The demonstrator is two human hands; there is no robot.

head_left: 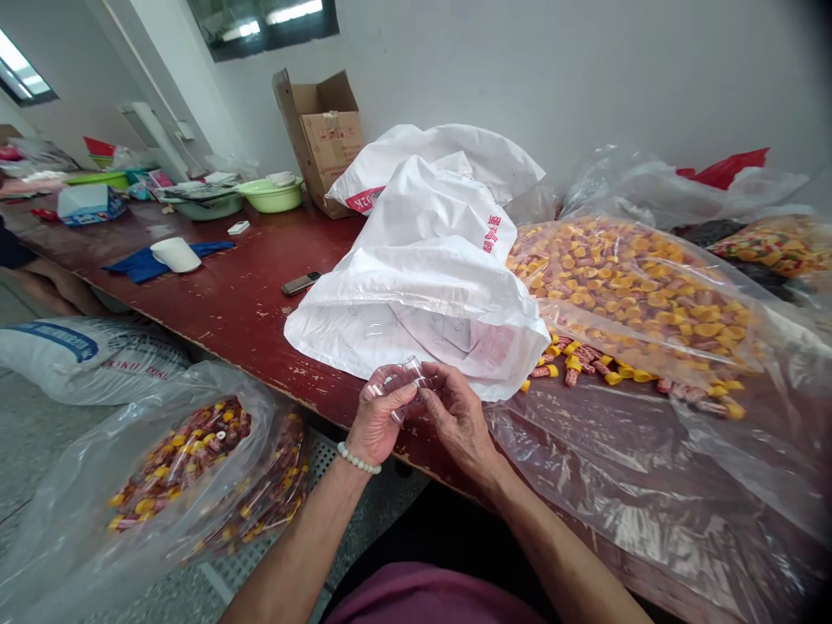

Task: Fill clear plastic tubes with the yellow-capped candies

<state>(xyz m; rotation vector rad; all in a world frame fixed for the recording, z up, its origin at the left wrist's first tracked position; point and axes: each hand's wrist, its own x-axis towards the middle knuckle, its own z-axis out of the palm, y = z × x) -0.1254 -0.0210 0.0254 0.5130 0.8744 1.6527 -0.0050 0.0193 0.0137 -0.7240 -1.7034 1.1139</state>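
The left hand and right hand pinched clear plastic pieces between thumbs and fingers, over the surface's edge; one piece tilted upward. Just beyond, the white woven sack bore red characters, sideways.

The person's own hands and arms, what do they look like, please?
The left hand is ungloved, with a bracelet of round, pale greenish beads at the wrist; the right hand is bare, and no sleeve shows on either forearm.

a workshop: bulk small parts in plastic bags and sacks along a worktable.
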